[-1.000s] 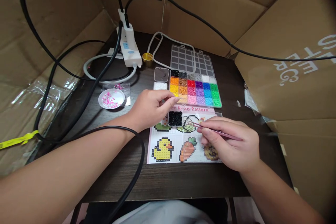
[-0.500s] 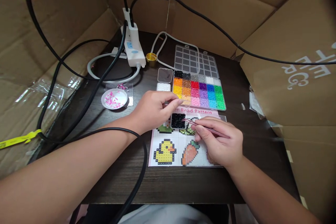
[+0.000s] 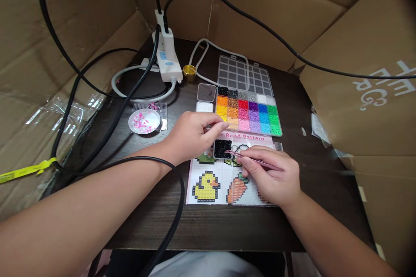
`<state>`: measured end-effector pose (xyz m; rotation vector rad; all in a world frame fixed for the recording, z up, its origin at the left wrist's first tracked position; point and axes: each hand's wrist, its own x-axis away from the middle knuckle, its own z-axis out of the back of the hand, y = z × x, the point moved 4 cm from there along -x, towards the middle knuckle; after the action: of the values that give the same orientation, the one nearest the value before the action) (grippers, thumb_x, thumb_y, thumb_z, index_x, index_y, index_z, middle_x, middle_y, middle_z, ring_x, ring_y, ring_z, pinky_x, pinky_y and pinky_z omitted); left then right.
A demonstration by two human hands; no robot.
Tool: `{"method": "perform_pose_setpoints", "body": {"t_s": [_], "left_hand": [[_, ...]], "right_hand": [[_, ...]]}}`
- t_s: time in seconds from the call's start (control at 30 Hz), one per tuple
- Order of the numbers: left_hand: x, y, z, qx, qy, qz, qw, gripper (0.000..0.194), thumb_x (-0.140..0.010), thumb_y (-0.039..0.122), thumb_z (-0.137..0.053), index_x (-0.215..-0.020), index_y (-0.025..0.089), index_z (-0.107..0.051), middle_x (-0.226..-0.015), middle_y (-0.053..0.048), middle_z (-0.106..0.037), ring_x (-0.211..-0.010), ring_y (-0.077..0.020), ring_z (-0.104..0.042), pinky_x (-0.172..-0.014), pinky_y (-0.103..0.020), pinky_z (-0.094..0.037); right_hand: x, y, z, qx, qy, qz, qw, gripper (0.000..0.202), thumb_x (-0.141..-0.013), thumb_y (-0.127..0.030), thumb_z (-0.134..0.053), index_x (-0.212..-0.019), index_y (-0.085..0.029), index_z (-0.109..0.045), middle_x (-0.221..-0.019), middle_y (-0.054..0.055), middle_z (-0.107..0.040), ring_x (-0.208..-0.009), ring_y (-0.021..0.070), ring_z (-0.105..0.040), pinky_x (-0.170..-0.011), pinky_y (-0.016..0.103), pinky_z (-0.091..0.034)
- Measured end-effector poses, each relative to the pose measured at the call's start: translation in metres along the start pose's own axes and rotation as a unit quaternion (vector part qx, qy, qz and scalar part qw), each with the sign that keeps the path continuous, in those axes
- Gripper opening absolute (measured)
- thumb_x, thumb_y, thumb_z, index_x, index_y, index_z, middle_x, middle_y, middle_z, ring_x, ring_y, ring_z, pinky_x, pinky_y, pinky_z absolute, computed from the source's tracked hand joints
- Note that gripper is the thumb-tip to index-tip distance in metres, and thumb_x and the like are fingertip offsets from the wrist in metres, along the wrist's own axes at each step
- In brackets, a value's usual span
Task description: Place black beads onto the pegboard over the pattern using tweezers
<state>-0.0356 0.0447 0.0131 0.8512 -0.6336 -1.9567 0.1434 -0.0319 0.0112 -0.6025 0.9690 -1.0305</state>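
Note:
My right hand point(image 3: 274, 175) is closed around pink tweezers point(image 3: 255, 159), whose tips reach into a small clear box of black beads point(image 3: 222, 149). Thumb and forefinger of my left hand point(image 3: 198, 133) pinch the raised clear lid of that box, just behind it. The box rests on a printed bead pattern sheet point(image 3: 206, 188) showing a yellow duck and a carrot. A clear pegboard point(image 3: 253, 197) overlies the sheet's right part. Whether the tweezers grip a bead is too small to tell.
Behind the sheet stands a sorted bead case point(image 3: 248, 114) in many colours, its lid folded back. A small white bead box point(image 3: 204, 107) adjoins it. Left are a dish of pink and white beads point(image 3: 144, 121) and a power strip point(image 3: 170, 65). A black cable point(image 3: 177, 212) loops over my left forearm.
The whole view has shifted slightly, so things appear a little further right. The tweezer tips have shifted slightly left over the black beads. My left hand keeps its pinch.

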Motion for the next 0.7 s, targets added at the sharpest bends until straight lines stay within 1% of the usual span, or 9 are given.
{"method": "perform_pose_setpoints", "body": {"t_s": [0.07, 0.2, 0.3, 0.5, 0.7], "left_hand": [[0.0001, -0.0006, 0.0002, -0.004, 0.002, 0.000, 1.000, 0.026, -0.089, 0.033, -0.058, -0.076, 0.017, -0.073, -0.061, 0.003, -0.065, -0.053, -0.0074, -0.051, -0.054, -0.023, -0.034], [-0.0001, -0.0005, 0.0002, -0.004, 0.007, -0.003, 1.000, 0.025, -0.088, 0.033, -0.059, -0.075, 0.017, -0.073, -0.059, 0.003, -0.064, -0.052, -0.0074, -0.050, -0.054, -0.023, -0.034], [-0.0001, -0.0001, -0.0002, -0.004, 0.005, -0.003, 1.000, 0.025, -0.088, 0.033, -0.059, -0.075, 0.017, -0.072, -0.059, 0.003, -0.064, -0.052, -0.0074, -0.050, -0.054, -0.023, -0.033], [0.0004, 0.0002, 0.0002, -0.005, 0.006, -0.005, 1.000, 0.025, -0.088, 0.033, -0.058, -0.076, 0.017, -0.073, -0.062, 0.002, -0.067, -0.053, -0.0078, -0.051, -0.054, -0.023, -0.034], [0.0001, -0.0013, -0.0006, -0.005, 0.007, -0.006, 1.000, 0.025, -0.088, 0.034, -0.058, -0.076, 0.017, -0.072, -0.059, 0.003, -0.064, -0.052, -0.0076, -0.049, -0.054, -0.023, -0.033]], "right_hand": [[-0.0001, -0.0001, -0.0008, 0.005, -0.002, 0.003, 1.000, 0.015, -0.081, -0.005, -0.065, -0.089, -0.016, -0.073, -0.071, 0.002, -0.072, -0.058, 0.0133, -0.067, -0.059, 0.028, -0.056], [0.0009, 0.0006, -0.0004, 0.001, 0.000, -0.003, 1.000, 0.015, -0.082, -0.007, -0.065, -0.090, -0.015, -0.073, -0.065, 0.001, -0.070, -0.053, 0.0121, -0.065, -0.057, 0.028, -0.055], [0.0018, 0.0007, 0.0003, -0.002, 0.001, -0.008, 1.000, 0.015, -0.082, -0.007, -0.065, -0.091, -0.015, -0.073, -0.062, 0.000, -0.069, -0.053, 0.0123, -0.065, -0.058, 0.028, -0.056], [0.0007, 0.0000, 0.0003, -0.010, 0.009, -0.018, 1.000, 0.014, -0.082, -0.007, -0.065, -0.090, -0.016, -0.073, -0.069, 0.002, -0.071, -0.051, 0.0113, -0.065, -0.056, 0.027, -0.056], [0.0002, 0.0016, -0.0014, -0.008, 0.012, -0.025, 1.000, 0.016, -0.082, -0.008, -0.066, -0.091, -0.017, -0.074, -0.063, -0.001, -0.069, -0.053, 0.0117, -0.066, -0.058, 0.027, -0.056]]}}
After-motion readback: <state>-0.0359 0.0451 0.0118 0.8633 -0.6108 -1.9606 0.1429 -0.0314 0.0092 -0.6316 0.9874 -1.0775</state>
